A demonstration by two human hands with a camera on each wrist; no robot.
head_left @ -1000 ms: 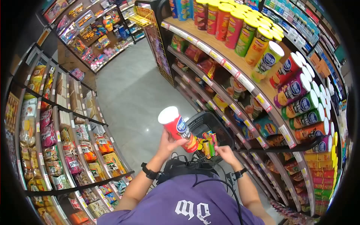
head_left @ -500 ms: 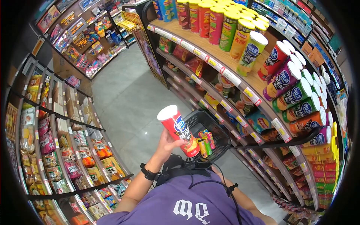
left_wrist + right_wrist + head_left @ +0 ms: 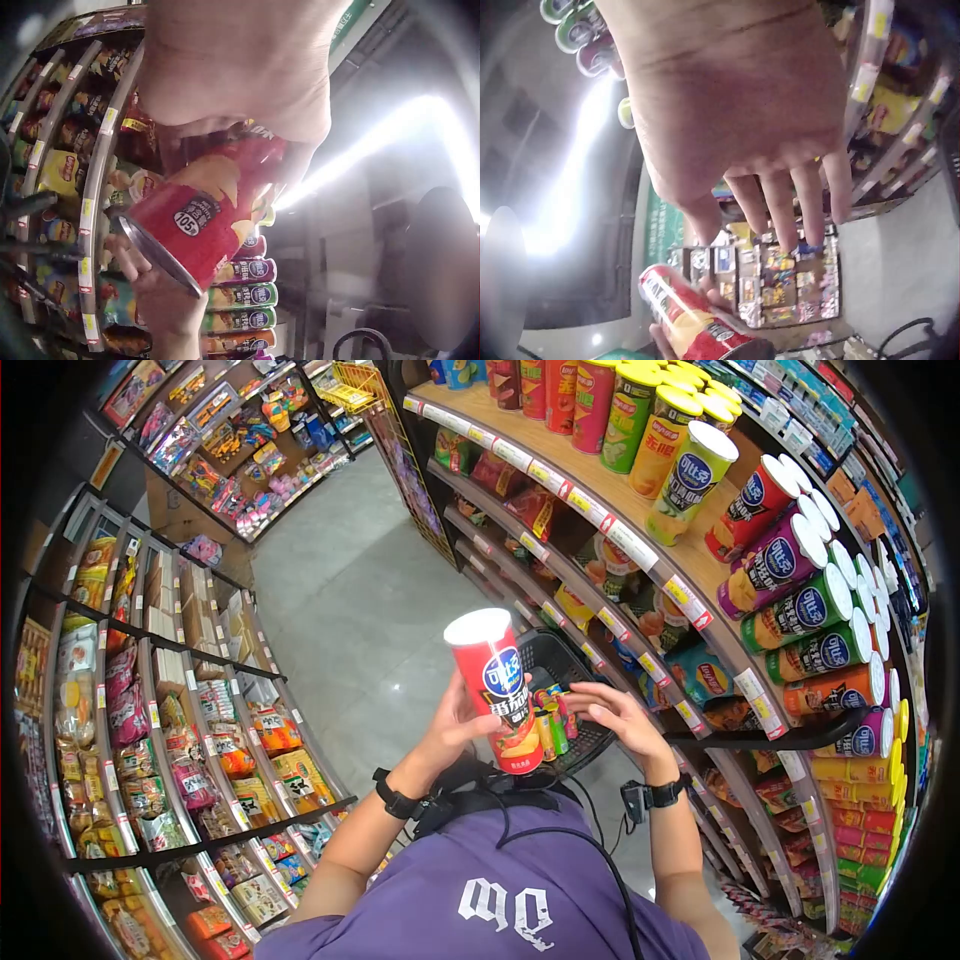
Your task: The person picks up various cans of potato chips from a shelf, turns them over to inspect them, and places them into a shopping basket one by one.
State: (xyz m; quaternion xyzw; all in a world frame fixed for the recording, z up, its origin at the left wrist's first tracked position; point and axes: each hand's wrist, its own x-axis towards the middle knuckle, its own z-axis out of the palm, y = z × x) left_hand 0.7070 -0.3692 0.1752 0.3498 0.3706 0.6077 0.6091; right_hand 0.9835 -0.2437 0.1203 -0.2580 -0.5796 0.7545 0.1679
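The left hand point(image 3: 449, 726) grips a red chip can point(image 3: 497, 690) with a white lid, held tilted in front of the body; the left wrist view shows the can's metal base end point(image 3: 161, 255) below that hand point(image 3: 236, 67). To the can's right, the right hand point(image 3: 625, 722) is raised with its fingers extended, holding nothing. In the right wrist view its palm and fingers point(image 3: 742, 127) spread above the red can point(image 3: 697, 319). Behind the can, a black basket point(image 3: 590, 757) holds several small colourful cans point(image 3: 556, 730).
Shelves of chip cans and bags point(image 3: 640, 550) curve along the right, their edge near the basket. Snack shelves point(image 3: 190, 760) line the left side. Grey floor point(image 3: 340, 600) runs between them toward a far display point(image 3: 240, 460).
The right hand, out of sight half a second ago, is back beside the can with fingers extended. The left hand has moved right with the can, which now stands more upright.
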